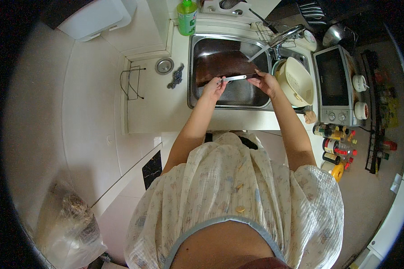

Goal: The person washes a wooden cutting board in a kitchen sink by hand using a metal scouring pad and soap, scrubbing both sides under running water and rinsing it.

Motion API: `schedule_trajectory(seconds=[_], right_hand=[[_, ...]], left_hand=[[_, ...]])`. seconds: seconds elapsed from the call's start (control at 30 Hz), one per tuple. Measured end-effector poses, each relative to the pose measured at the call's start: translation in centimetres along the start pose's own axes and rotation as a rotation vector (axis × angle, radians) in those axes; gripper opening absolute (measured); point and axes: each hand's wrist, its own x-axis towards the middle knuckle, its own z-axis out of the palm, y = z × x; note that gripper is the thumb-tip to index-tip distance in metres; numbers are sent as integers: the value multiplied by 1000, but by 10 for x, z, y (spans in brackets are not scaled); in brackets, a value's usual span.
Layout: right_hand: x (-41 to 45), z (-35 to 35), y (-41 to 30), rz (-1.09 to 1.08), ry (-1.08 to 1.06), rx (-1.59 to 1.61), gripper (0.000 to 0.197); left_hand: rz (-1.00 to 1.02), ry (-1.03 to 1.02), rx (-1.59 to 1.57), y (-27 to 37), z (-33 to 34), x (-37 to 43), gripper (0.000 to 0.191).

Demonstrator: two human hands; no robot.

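Note:
A dark brown cutting board [222, 64] is held at a tilt over the stainless steel sink [235, 99]. A silver metal handle [235, 78] runs along its near edge. My left hand [215, 88] grips that edge at the handle's left end. At the right end of the same edge, my right hand [266, 83] has its thumb on top and fingers below. From the chrome faucet [286, 35], a stream of water [258, 53] falls onto the board's far right part.
Left of the sink lie a steel wool scourer [176, 76], a sink strainer [164, 66] and a wire rack [132, 82]. A green pump bottle [187, 20] stands behind. Rightward are a cream colander [295, 82], a microwave [333, 79] and several sauce bottles [331, 146].

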Motion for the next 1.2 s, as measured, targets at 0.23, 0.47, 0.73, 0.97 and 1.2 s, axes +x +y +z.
schedule_trajectory(seconds=[0.23, 0.47, 0.73, 0.97, 1.2], right_hand=[[-16, -19, 38, 8, 58, 129, 27], [-40, -31, 91, 53, 103, 374, 28], [-70, -5, 117, 142, 93, 689, 24], [-95, 24, 113, 286, 52, 863, 27], [-79, 25, 124, 367, -211, 1105, 28]], left_hand=[[60, 58, 273, -3, 3, 9, 11], [58, 146, 528, 4, -18, -3, 18], [10, 51, 825, 35, -11, -13, 15], [-47, 103, 1119, 55, 45, -8, 15], [-40, 72, 1534, 65, 83, 26, 20]])
